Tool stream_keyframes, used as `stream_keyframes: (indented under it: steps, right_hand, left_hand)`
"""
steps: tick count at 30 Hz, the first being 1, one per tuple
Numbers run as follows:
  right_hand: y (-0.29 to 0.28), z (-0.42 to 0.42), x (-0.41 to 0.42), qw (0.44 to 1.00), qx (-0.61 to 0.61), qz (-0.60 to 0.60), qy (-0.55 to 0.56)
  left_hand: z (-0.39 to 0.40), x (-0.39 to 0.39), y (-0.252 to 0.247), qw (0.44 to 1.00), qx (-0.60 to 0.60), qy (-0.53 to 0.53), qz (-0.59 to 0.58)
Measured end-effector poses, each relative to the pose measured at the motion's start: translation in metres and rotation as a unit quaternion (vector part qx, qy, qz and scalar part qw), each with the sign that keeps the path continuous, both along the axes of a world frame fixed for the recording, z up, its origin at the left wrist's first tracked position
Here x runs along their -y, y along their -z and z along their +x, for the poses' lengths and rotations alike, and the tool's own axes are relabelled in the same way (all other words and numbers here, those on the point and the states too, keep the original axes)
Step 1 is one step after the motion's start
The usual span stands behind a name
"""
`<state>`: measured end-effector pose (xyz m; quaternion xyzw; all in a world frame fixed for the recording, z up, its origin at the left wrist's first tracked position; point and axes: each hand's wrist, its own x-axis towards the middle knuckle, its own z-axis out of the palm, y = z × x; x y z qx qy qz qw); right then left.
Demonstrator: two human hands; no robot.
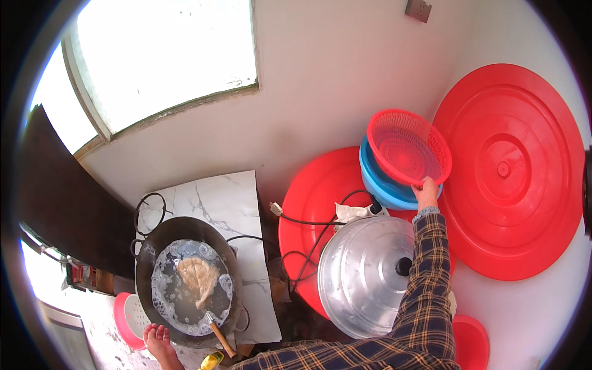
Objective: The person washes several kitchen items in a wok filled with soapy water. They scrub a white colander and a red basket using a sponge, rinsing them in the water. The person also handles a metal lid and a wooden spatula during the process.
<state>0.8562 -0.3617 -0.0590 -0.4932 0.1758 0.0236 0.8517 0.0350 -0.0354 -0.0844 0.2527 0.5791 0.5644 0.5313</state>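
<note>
My right hand point(426, 190) grips the rim of a red plastic mesh colander point(411, 143), which is tilted over a blue basin point(384, 185). Near the lower left rim of a dark wok point(144, 282), my left hand point(159, 343) holds nothing, its fingers apart. Foamy, cloudy liquid fills the wok around a pale piece of meat point(199, 275). A utensil with a wooden handle point(222, 340) leans across the wok's near rim; its working end is hidden in the liquid.
The wok sits over a marble-patterned tabletop point(266, 296). A domed aluminium lid point(365, 273) and a power cord point(310, 222) lie by a round red lid point(300, 194). Another large red lid point(545, 185) leans on the right wall. A yellow bottle point(212, 360) and a pink-and-white strainer point(125, 319) are low left.
</note>
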Motion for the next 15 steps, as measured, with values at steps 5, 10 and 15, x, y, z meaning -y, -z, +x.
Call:
stream_keyframes:
  steps: [5,10,15]
  right_hand:
    - [-0.039,-0.053,-0.037,0.991,0.072,0.088,-0.075]
    - [-0.086,-0.161,-0.093,0.961,0.125,0.093,-0.230]
    - [-0.092,-0.270,-0.156,0.927,0.120,0.068,-0.349]
  left_hand:
    - [0.035,0.013,-0.014,0.995,-0.016,0.085,0.042]
    - [0.093,0.009,-0.034,0.968,-0.020,0.224,0.108]
    - [0.144,0.012,-0.046,0.928,0.085,0.352,0.090]
